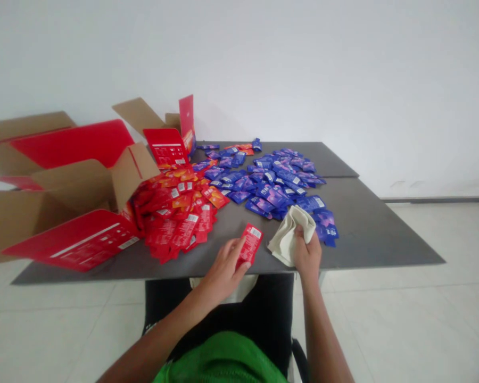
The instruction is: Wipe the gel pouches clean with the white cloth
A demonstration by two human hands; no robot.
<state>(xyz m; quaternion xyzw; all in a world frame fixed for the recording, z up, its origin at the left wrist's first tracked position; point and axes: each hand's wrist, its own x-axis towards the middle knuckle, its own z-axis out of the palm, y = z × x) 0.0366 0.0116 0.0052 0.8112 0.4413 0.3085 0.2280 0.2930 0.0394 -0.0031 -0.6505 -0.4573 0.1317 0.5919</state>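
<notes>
The person's left hand (224,267) grasps a flat, rectangular, glossy red packet (250,242) with a white barcode label, thumb along its near edge and fingers at its left side; whether the packet rests on the table or is lifted just off it, I cannot tell. It is near the front edge of the dark grey, flat-topped table (367,229), between the heap of shiny red packets (183,223) to the left and the right hand (308,251). That hand is clenched on a folded, cream-coloured, cloth-like piece (284,239), its thumb pressed on the upper face and the soft folds bunching above the knuckles. The cream piece is just in front of a broad, loose heap of shiny blue-purple packets (273,191), which spreads back across the middle of the table, with some packets lying to the right of the cream piece. The 2 heaps meet towards the back, where orange-marked packets mix in. At the left, a large, open cardboard box (83,242), red outside and brown inside, stands with its flaps spread, right beside the red heap. Behind it, a smaller-looking, open red cardboard box (165,146) shows white print and a barcode on a flap. A plain, pale wall (303,69) rises behind the table
</notes>
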